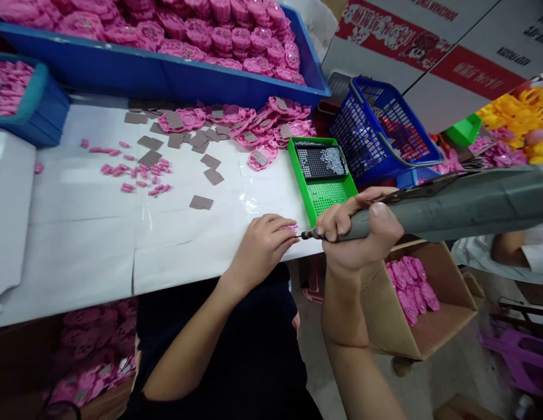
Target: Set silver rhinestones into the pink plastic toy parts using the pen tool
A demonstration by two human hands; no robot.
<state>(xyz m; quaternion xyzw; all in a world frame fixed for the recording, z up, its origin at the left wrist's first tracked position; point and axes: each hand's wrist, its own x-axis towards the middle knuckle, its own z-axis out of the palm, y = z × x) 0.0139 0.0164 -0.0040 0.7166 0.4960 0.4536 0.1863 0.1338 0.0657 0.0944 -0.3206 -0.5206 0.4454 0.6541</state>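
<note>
Right at the near edge of the white table (pixel 91 245), the left hand (pixel 263 242) has its fingers closed on a pink part (pixel 291 227); white surface stretches leftward, reaching grey plates (pixel 201 202). The right hand (pixel 361 230) is wrapped round a grey power screwdriver (pixel 464 201). A green tray (pixel 300 188) crowds it, a blue basket (pixel 368 169) beyond. Fingers mostly hide the part, so the bit perhaps touches it; the frame cuts off the screwdriver's rear.

Blue basket (pixel 363 160): mesh-sided, orange pieces (pixel 400 137) inside.
White carton (pixel 398 44): red-banded and printed, upper right.
Yellow pieces (pixel 514 119): heaped, far right.
Purple stool (pixel 517 353): lower right.
</note>
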